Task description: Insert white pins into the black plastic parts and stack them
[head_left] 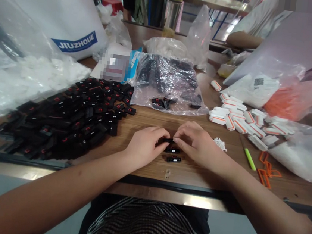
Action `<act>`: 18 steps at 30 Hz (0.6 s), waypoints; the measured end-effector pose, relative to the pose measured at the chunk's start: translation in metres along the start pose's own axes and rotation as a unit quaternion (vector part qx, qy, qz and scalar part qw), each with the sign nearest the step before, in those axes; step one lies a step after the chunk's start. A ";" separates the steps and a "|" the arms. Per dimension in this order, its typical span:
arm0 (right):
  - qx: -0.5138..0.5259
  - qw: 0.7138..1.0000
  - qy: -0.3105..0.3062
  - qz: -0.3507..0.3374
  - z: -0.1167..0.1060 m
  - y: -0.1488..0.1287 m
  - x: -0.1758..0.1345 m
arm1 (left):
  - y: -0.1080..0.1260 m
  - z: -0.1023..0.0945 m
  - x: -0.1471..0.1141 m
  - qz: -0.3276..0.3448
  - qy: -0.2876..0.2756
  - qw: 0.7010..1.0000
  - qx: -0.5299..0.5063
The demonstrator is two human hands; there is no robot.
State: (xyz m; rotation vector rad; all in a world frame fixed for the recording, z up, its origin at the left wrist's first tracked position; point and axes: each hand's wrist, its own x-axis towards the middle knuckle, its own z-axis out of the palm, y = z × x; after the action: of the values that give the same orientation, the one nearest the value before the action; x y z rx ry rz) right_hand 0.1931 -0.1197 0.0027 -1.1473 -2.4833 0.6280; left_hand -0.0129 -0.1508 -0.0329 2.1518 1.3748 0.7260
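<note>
Between the fingertips of my left hand [148, 142] is a small black plastic piece [168, 140], pinched at its left side. My right hand [194, 139] has its thumb and forefinger together at the piece's right end; whether they hold something tiny is hidden. Just below the hands lie two similar pieces, one black piece [172, 150] above another black piece [174, 159], each showing two white dots. A little pile of tiny white parts [220, 144] lies beyond my right wrist.
A heap of black pieces [68, 118] spreads at left. A clear bag [168, 81] of black parts lies ahead. White orange-striped pieces [240, 121], a green stick [249, 159] and orange frames [266, 170] are at right. A bottle [173, 12] stands behind; a person's arm [245, 40] shows.
</note>
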 end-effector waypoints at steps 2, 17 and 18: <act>-0.007 1.000 0.003 -0.003 0.000 0.001 -0.001 | 0.000 0.000 0.000 0.000 0.000 1.000 -0.001; -0.055 0.998 0.005 -0.036 0.003 -0.005 -0.001 | 0.000 0.000 0.000 0.000 -0.002 1.000 0.000; -0.056 0.998 0.003 -0.037 0.003 -0.005 -0.001 | 0.000 0.000 0.000 0.001 -0.003 1.000 0.000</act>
State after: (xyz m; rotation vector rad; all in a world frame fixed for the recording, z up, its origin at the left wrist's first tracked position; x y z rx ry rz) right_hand 0.1890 -0.1239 0.0026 -1.0880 -2.5714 0.4699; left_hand -0.0123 -0.1506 -0.0328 2.1531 1.3712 0.7202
